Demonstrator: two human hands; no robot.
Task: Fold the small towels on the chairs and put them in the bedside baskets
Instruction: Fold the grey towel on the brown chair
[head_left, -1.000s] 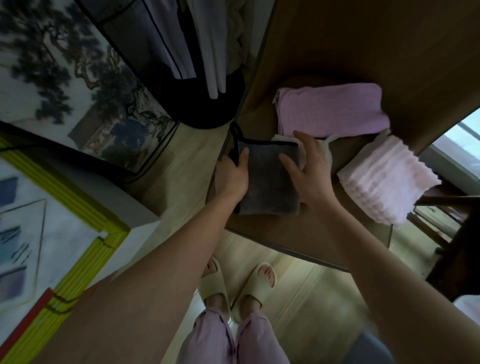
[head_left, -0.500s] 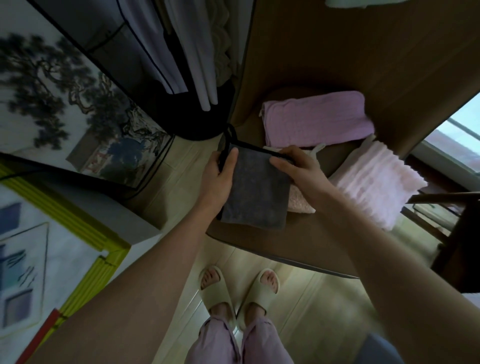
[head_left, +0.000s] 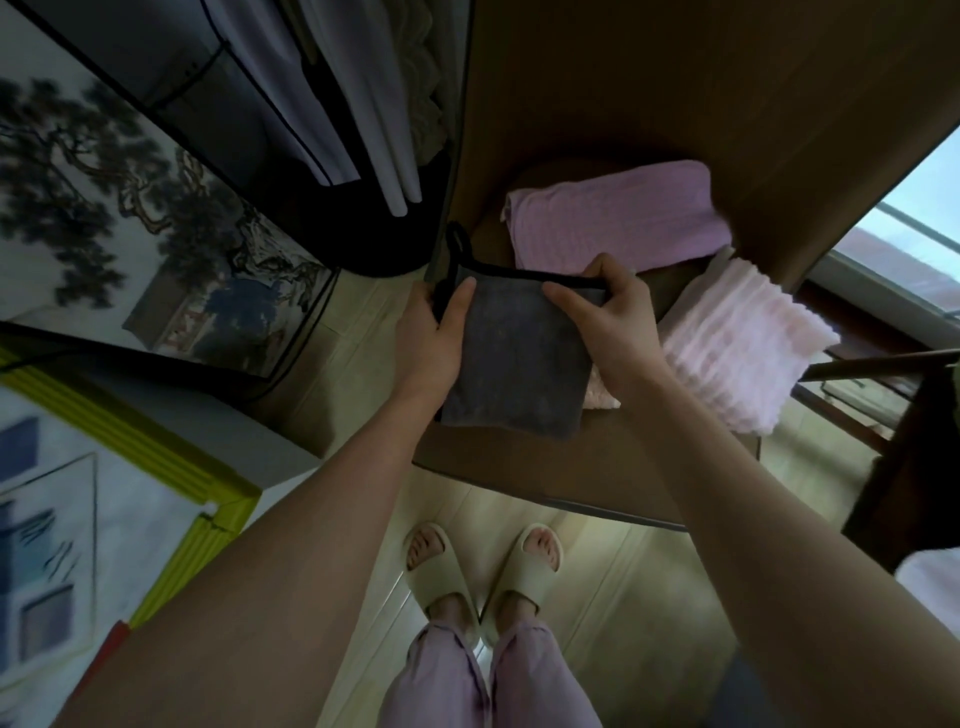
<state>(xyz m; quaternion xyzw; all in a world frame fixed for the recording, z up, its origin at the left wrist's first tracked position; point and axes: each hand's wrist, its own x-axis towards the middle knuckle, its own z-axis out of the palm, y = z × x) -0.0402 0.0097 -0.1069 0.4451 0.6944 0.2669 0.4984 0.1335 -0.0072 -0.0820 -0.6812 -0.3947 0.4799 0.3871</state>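
Where grey towel (head_left: 519, 358) lay pressed flat on chair seat (head_left: 597, 467) a second ago, left hand (head_left: 431, 338) and right hand (head_left: 608, 322) now pinch its top corners, lifting folded square clear; fold looks done, basket carry next.

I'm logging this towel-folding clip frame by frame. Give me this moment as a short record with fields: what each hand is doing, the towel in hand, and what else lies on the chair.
left hand: left hand grips the top left corner of the grey towel
right hand: right hand pinches its top right edge
towel in hand: folded, dark-trimmed, with a loop at one corner
surface: brown chair seat
lying on seat: purple towel at the back; pale pink ribbed towel overhanging the right edge
baskets: not in view
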